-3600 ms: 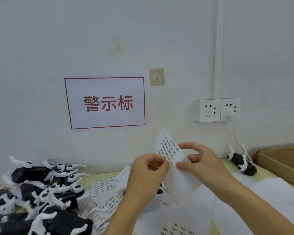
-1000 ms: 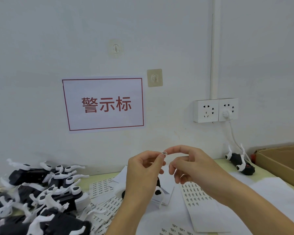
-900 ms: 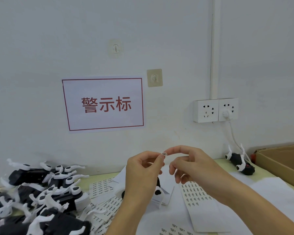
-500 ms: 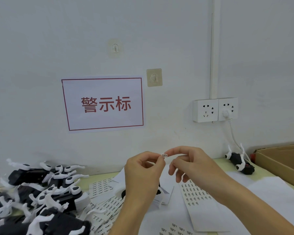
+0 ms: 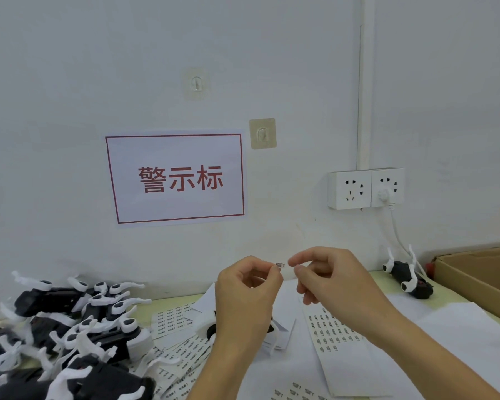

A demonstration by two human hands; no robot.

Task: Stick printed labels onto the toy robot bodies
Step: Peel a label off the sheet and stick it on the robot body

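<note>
My left hand (image 5: 244, 287) is raised above the table and pinches one tiny printed label (image 5: 281, 265) between thumb and forefinger. My right hand (image 5: 332, 280) is level with it, fingers curled; its forefinger tip lies just right of the label with a small gap. A sheet of labels (image 5: 337, 334) lies flat on the table under my right wrist. One white and black toy robot (image 5: 207, 326) sits on the table behind my left hand, mostly hidden. A pile of black and white toy robots (image 5: 84, 327) fills the left side.
More label sheets (image 5: 182, 345) are scattered between the pile and my hands. A single toy robot (image 5: 407, 280) lies at the back right beside an open cardboard box (image 5: 479, 281). Wall sockets (image 5: 365, 188) with a white cable and a red-bordered sign (image 5: 175, 179) hang behind.
The label sheet my hands held at first now lies on the table. My left hand keeps the peeled label, and my right fingertips have drawn slightly off it.
</note>
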